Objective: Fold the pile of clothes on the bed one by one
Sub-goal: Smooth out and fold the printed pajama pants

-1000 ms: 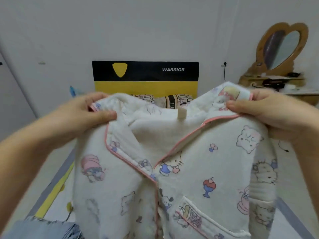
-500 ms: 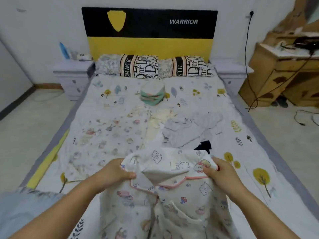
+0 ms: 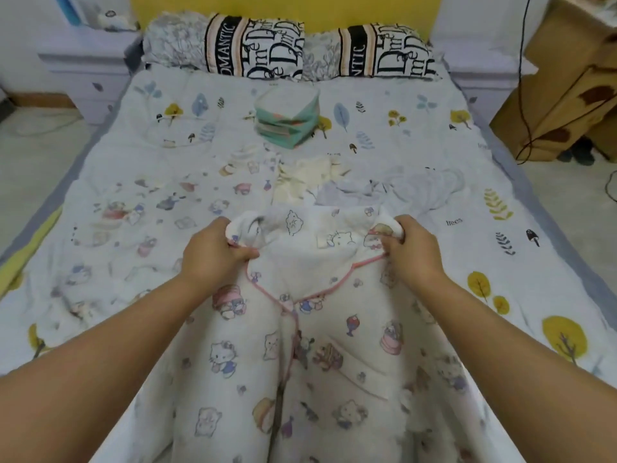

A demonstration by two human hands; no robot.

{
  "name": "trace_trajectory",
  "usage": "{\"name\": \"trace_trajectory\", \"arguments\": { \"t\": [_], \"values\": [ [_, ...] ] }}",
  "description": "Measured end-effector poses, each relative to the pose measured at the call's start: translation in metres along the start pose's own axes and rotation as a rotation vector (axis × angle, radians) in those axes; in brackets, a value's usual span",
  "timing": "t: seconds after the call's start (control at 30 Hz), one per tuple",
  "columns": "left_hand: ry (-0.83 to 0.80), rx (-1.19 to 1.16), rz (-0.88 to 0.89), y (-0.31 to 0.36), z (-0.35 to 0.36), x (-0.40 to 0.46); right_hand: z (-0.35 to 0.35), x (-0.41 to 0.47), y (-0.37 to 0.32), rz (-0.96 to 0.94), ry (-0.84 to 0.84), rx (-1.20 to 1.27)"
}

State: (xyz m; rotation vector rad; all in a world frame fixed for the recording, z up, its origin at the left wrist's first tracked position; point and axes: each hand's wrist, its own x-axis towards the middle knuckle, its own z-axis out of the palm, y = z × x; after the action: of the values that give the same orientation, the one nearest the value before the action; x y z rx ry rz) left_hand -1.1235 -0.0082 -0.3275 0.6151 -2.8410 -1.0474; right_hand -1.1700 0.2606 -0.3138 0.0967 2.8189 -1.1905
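So the pajama top (image 3: 300, 345) is spread front-up on the bed (image 3: 434, 135), collar pointing toward the pillows (image 3: 253, 45). Both hands are clamped on it: the left hand (image 3: 213, 255) has the left shoulder bunched in its fingers, and the right hand (image 3: 412, 252) is pinching the other shoulder just beside the collar.

It looks like soft, thick cotton, light and totally floppy, so it won't hold any shape by itself. It also shouldn't slip, since the weave seems to grab the sheet. Shoulders are the right place to hold because the whole front hangs and lies flat from there. For folding, I'd grab at the side seams or sleeve tops next, not the pink piping, which just stretches.

Beyond the top's collar there's still the pile (image 3: 367, 185) of loose pale clothes, and farther past that, nearer the pillows, a green folded stack (image 3: 287, 118). I can't tell how many pieces are in the pile because it's all blurry.
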Motion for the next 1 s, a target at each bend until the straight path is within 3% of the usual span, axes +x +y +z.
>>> {"name": "trace_trajectory", "arguments": {
  "t": [0.1,0.3,0.43,0.53,0.67,0.77,0.87,0.93,1.0],
  "values": [
    [0.046,0.095,-0.052,-0.023,0.033,0.021,0.031,0.024,0.028,0.114,0.027,-0.194],
    [-0.131,0.582,-0.23,-0.093,0.088,-0.014,0.083,-0.028,0.105,0.498,-0.044,-0.443],
    [-0.233,0.502,-0.223,-0.13,0.101,-0.029,0.104,-0.056,0.142,0.637,-0.103,-0.469],
    [-0.142,0.508,-0.053,-0.139,0.093,-0.02,0.096,-0.05,0.153,0.471,-0.112,-0.481],
    [0.062,0.563,0.032,-0.139,0.063,0.01,0.063,-0.018,0.152,0.248,0.042,-0.579],
    [0.182,0.552,0.1,-0.131,0.061,0.02,0.052,0.002,0.152,0.214,0.166,-0.543],
    [0.283,0.536,0.139,-0.116,0.079,0.005,0.061,-0.004,0.141,0.239,0.187,-0.55],
    [0.257,0.515,0.237,-0.112,0.1,-0.023,0.079,-0.034,0.134,0.046,0.157,-0.58],
    [0.092,0.613,0.378,-0.118,0.123,-0.059,0.103,-0.072,0.142,-0.189,0.093,-0.653]
  ]
}}
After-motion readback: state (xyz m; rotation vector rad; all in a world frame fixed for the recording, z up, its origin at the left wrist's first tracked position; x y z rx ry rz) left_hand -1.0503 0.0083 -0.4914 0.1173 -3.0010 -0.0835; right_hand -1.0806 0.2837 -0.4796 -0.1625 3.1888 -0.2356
